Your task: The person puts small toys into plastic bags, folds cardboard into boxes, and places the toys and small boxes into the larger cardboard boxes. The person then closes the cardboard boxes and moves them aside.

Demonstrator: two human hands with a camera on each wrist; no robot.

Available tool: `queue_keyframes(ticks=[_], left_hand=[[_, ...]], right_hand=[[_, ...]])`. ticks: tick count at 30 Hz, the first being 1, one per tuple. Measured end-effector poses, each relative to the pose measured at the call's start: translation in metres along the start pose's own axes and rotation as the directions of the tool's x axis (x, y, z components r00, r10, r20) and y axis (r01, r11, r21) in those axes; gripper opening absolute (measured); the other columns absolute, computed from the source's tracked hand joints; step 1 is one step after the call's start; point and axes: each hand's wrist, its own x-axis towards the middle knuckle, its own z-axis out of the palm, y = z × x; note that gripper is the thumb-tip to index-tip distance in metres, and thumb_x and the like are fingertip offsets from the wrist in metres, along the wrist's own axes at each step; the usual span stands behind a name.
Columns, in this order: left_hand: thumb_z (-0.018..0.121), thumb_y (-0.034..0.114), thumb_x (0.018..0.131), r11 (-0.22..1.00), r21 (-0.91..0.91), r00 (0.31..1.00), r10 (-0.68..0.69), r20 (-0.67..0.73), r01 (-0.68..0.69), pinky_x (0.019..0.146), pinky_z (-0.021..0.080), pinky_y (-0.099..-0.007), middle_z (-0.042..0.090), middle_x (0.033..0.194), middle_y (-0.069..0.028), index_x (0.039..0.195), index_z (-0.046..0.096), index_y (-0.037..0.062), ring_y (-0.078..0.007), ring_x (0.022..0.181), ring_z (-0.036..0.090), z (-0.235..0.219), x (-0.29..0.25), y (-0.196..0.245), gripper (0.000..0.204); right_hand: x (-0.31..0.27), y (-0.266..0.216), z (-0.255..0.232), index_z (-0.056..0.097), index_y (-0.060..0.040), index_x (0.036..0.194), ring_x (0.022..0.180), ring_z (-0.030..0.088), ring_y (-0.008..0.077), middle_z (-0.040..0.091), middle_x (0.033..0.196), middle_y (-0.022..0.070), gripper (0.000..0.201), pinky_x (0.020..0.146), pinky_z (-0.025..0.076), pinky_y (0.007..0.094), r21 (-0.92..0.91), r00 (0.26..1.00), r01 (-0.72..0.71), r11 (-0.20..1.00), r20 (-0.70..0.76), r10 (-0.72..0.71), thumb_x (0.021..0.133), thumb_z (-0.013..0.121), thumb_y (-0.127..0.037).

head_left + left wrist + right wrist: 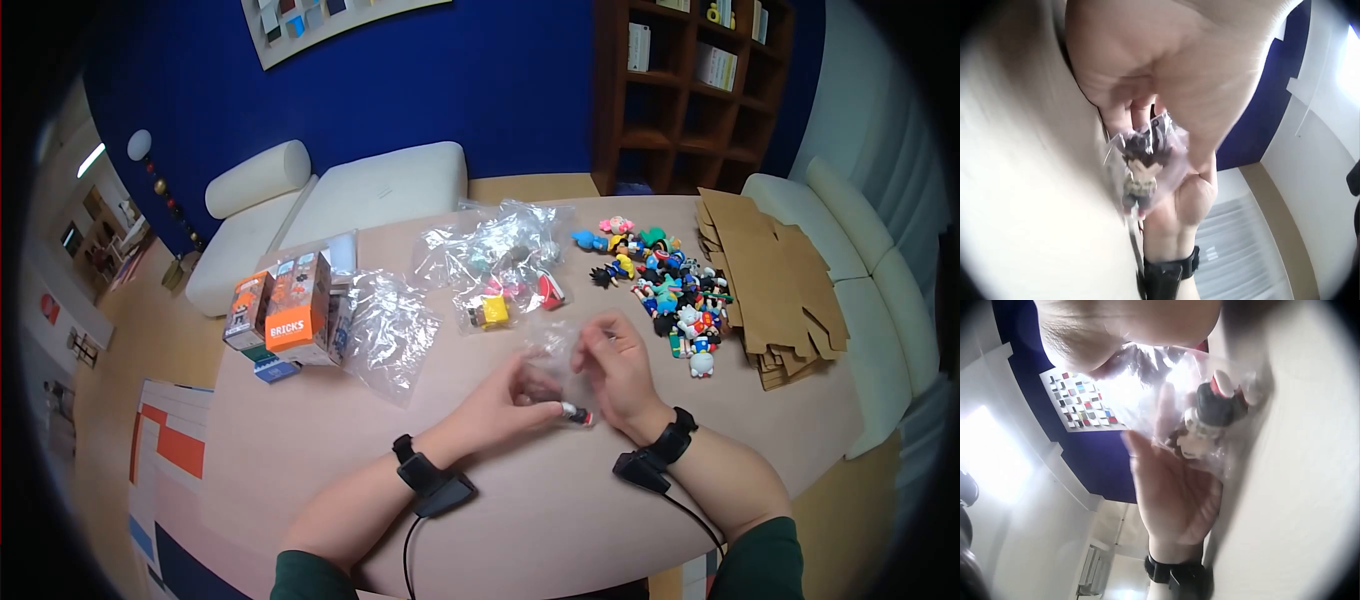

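Observation:
A small toy figurine with dark spiky hair, dark trousers and red-and-white shoes lies inside a clear plastic bag between the hands, low over the table. My left hand holds the bag from the left, its thumb beside the figurine. On the other side, my right hand has curled fingers and pinches the upper part of the bag. The right wrist view shows the bag stretched between both hands, partly hidden behind the right palm.
Loose figurines are heaped at the right beside flattened cardboard. Clear bags, a yellow item and a red item lie ahead. Brick boxes and another clear bag stand left on the table.

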Motion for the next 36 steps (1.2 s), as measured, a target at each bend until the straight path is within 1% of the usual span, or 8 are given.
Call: queue_keyframes(ticks=[5, 10, 12, 18, 22, 26, 31, 36], left_hand=[[0.073, 0.004, 0.091, 0.996, -0.092, 1.000, 0.015, 0.000, -0.015, 0.088, 0.054, -0.0288, 0.065, 0.114, -0.0100, 0.140, 0.039, 0.0037, -0.0150, 0.106, 0.064, 0.003, 0.000, -0.010, 0.060], [0.068, -0.006, 0.091, 0.964, -0.188, 0.919, 0.106, -0.379, -0.188, 0.088, 0.056, -0.0305, 0.066, 0.113, -0.0114, 0.130, 0.041, 0.0069, -0.0180, 0.108, 0.065, -0.009, 0.004, -0.002, 0.050], [0.065, -0.005, 0.093, 0.952, -0.209, 0.882, 0.107, -0.459, -0.224, 0.088, 0.056, -0.0316, 0.068, 0.117, -0.0159, 0.132, 0.041, 0.0069, -0.0181, 0.102, 0.067, -0.020, 0.006, 0.004, 0.047], [0.070, -0.001, 0.091, 0.969, -0.059, 0.800, 0.162, -0.578, -0.239, 0.083, 0.055, -0.0263, 0.067, 0.112, -0.0117, 0.133, 0.040, 0.0044, -0.0155, 0.096, 0.066, -0.052, 0.029, 0.032, 0.051], [0.073, 0.006, 0.091, 0.933, 0.280, 0.738, 0.352, -0.575, -0.227, 0.079, 0.053, -0.0288, 0.065, 0.110, -0.0122, 0.140, 0.038, 0.0036, -0.0168, 0.100, 0.065, -0.075, 0.069, 0.038, 0.061], [0.084, 0.015, 0.080, 0.733, 0.671, 0.800, 0.333, -0.499, 0.114, 0.076, 0.054, -0.0328, 0.059, 0.107, -0.0153, 0.145, 0.035, 0.0028, -0.0207, 0.090, 0.064, -0.084, 0.092, 0.023, 0.083], [0.082, 0.022, 0.081, 0.498, 0.861, 0.676, 0.600, -0.427, 0.102, 0.086, 0.051, -0.0387, 0.061, 0.111, -0.0163, 0.136, 0.049, 0.0008, -0.0286, 0.102, 0.062, -0.079, 0.077, 0.021, 0.067], [0.075, 0.031, 0.087, 0.121, 0.955, 0.784, 0.547, -0.292, 0.271, 0.090, 0.051, -0.0460, 0.065, 0.115, -0.0204, 0.125, 0.059, 0.0015, -0.0387, 0.106, 0.061, -0.080, 0.010, 0.040, 0.051]], right_hand=[[0.007, 0.002, -0.007, 0.056, -0.0088, 0.114, 0.082, 0.061, 0.0114, 0.061, 0.093, 0.0038, 0.019, 0.074, 0.049, 0.0261, 0.070, 0.998, -0.040, 0.997, -0.047, 0.044, 0.104, 0.058, -0.025], [0.009, 0.000, -0.012, 0.051, -0.0107, 0.129, 0.087, 0.062, 0.0114, 0.061, 0.099, 0.0042, 0.032, 0.076, 0.049, 0.0252, 0.188, 0.986, -0.168, 0.968, 0.035, 0.164, 0.107, 0.053, -0.034], [0.011, 0.008, -0.017, 0.051, -0.0094, 0.129, 0.087, 0.062, 0.0107, 0.061, 0.098, 0.0037, 0.034, 0.075, 0.049, 0.0242, 0.000, 0.973, -0.190, 0.982, 0.134, 0.188, 0.107, 0.051, -0.035], [0.013, 0.011, -0.015, 0.058, -0.0073, 0.122, 0.083, 0.061, 0.0092, 0.063, 0.096, 0.0028, 0.027, 0.073, 0.049, 0.0228, -0.146, 0.967, -0.198, 0.969, 0.131, 0.217, 0.108, 0.051, -0.030], [0.013, 0.012, -0.013, 0.060, -0.0076, 0.115, 0.080, 0.060, 0.0066, 0.063, 0.092, 0.0002, 0.024, 0.070, 0.049, 0.0221, -0.207, 0.956, -0.195, 0.959, 0.178, 0.233, 0.105, 0.055, -0.029], [0.012, 0.015, -0.013, 0.062, -0.0073, 0.112, 0.080, 0.059, 0.0054, 0.063, 0.090, -0.0006, 0.020, 0.071, 0.049, 0.0220, -0.243, 0.944, -0.209, 0.947, 0.202, 0.260, 0.104, 0.059, -0.026], [0.011, 0.017, -0.014, 0.062, -0.0047, 0.105, 0.076, 0.059, 0.0060, 0.064, 0.085, 0.0003, 0.020, 0.068, 0.050, 0.0235, -0.266, 0.951, -0.152, 0.952, 0.223, 0.214, 0.104, 0.058, -0.024], [0.011, 0.022, -0.012, 0.064, -0.0025, 0.101, 0.076, 0.060, 0.0065, 0.065, 0.083, 0.0006, 0.019, 0.068, 0.049, 0.0241, -0.292, 0.956, -0.069, 0.954, 0.255, 0.147, 0.102, 0.060, -0.021]])
